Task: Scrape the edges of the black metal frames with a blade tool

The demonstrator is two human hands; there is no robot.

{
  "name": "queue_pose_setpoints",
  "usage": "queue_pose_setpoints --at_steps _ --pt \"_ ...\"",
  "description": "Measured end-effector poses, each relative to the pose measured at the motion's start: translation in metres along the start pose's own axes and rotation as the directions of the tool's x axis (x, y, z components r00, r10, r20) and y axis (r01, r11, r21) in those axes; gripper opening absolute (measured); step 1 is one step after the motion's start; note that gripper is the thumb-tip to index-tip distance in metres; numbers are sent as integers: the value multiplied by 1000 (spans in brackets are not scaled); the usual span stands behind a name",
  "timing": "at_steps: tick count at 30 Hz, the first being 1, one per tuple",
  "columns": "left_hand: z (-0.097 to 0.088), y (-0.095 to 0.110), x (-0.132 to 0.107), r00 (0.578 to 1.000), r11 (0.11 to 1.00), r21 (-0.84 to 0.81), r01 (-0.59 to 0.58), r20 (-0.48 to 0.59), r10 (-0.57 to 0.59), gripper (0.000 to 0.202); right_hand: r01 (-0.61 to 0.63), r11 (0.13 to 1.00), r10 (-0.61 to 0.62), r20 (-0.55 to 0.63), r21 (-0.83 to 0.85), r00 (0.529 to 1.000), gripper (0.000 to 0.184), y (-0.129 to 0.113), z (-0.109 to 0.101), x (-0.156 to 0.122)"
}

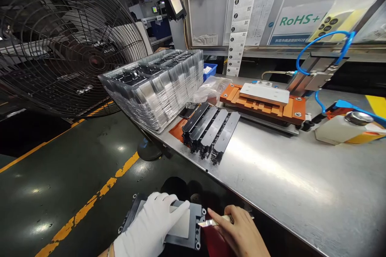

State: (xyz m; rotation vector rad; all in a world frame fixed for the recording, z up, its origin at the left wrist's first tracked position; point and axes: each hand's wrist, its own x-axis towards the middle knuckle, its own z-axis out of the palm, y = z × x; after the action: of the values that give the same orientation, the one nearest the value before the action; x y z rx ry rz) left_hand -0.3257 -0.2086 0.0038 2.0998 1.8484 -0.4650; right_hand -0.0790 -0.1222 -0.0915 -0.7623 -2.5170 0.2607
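The gloved left grip (pixel 149 225) lies flat on a black rectangular frame (pixel 183 241), fingers together; whether its thumb clamps beneath cannot be told. The frame, with a pale pad (pixel 182 225) set in it, sits below the near edge of the steel surface (pixel 271 168), its long axis running roughly left to right. The bare right grip (pixel 238 231), nearer the frame's right end, is pinched on a small blade (pixel 212 222) just beside it.
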Motion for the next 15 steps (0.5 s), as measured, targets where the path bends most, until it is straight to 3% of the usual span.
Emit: queue_pose_setpoints --at_steps 5,10,15 --pt "-12 2 -4 999 998 -55 -24 42 27 92 80 996 -81 22 43 996 40 0 -7 2" --pt "-14 2 -4 995 998 -22 -50 85 52 92 77 996 -79 59 38 995 37 0 -5 -1" --pt "-14 -7 -2 979 979 -40 -200 24 201 85 81 994 -89 108 78 990 38 4 2 -4"
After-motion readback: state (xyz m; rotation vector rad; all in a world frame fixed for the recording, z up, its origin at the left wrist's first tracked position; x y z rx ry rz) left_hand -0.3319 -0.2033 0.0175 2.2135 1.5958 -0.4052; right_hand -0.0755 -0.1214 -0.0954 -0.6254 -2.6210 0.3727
